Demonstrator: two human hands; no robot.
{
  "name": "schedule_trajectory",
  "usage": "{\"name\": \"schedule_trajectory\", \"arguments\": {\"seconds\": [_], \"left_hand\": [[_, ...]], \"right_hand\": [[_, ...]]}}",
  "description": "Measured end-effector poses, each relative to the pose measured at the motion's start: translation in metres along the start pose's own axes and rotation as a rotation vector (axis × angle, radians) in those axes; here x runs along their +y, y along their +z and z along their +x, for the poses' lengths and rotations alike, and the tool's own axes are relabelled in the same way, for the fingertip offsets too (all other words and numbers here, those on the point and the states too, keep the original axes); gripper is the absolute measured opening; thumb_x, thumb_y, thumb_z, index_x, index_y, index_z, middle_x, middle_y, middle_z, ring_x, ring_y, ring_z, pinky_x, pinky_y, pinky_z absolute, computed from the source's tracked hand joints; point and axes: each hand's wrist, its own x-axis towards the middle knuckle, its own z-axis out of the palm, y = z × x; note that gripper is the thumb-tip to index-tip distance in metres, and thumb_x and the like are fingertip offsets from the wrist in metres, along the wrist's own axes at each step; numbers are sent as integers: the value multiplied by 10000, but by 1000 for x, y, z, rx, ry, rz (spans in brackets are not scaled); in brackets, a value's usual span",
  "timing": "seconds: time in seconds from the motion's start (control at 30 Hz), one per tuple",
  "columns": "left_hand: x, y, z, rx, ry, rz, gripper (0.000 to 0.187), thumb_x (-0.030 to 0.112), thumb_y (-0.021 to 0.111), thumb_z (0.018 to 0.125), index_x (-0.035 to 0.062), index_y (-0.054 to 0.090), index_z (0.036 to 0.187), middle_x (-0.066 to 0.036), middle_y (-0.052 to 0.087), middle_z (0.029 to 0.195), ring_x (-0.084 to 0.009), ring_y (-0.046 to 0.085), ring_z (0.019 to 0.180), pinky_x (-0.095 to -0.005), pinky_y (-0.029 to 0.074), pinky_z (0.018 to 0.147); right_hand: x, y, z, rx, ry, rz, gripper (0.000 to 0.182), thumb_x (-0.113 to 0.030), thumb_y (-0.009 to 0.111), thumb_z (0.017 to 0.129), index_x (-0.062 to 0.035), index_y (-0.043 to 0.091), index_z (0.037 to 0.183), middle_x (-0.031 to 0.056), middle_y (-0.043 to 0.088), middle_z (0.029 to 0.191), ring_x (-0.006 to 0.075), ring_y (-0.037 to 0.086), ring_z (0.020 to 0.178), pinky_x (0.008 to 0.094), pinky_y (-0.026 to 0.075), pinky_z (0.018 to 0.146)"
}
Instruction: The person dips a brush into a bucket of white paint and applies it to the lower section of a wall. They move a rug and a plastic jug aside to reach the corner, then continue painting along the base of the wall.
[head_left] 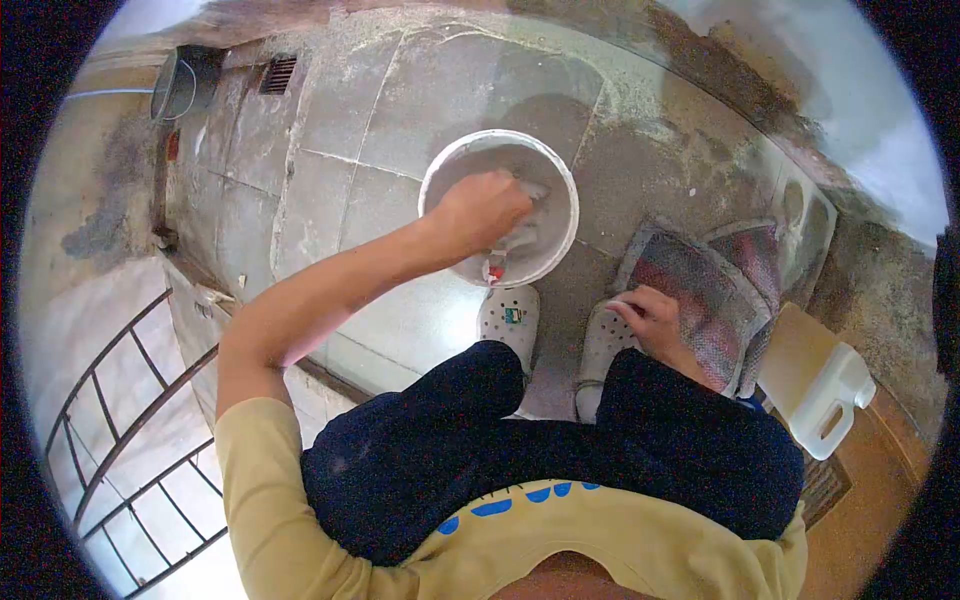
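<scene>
A white bucket (572, 215) stands on the tiled floor in front of my feet. My left hand (487, 208) reaches over its rim, fingers closed, and what they grip is hidden. Pale wet material (525, 238) shows inside the bucket beside the hand. Low against the inner wall is a small red-and-white piece (494, 270), too small to name. My right hand (655, 318) hangs by my right knee, over a light clog (605, 345). Its fingers are curled and I see nothing in them.
Two woven sacks (690, 285) lie right of my feet, with a white plastic jug (832, 400) behind them. At far left are a dark bucket (185, 85), a floor drain (279, 74) and a metal railing (120, 420) beyond the floor's edge. A wall runs along the right.
</scene>
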Motion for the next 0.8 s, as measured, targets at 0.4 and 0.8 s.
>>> {"name": "schedule_trajectory", "arguments": {"seconds": [0.4,0.8], "left_hand": [[2,15,8,207,120,213,86,101,592,733,36,645,711,-190,578,799,-289,640,698,-346,539,571],[4,-17,-68,116,-214,77,144,128,568,802,8,570,884,-158,551,840,-321,597,793,-399,510,670]], "right_hand": [[24,-3,-10,-9,-1,-48,90,-128,646,799,-42,666,818,116,642,770,276,621,699,352,496,633],[37,-5,-29,14,41,-69,83,-124,664,792,-45,671,816,104,643,757,257,613,680,338,480,616]]}}
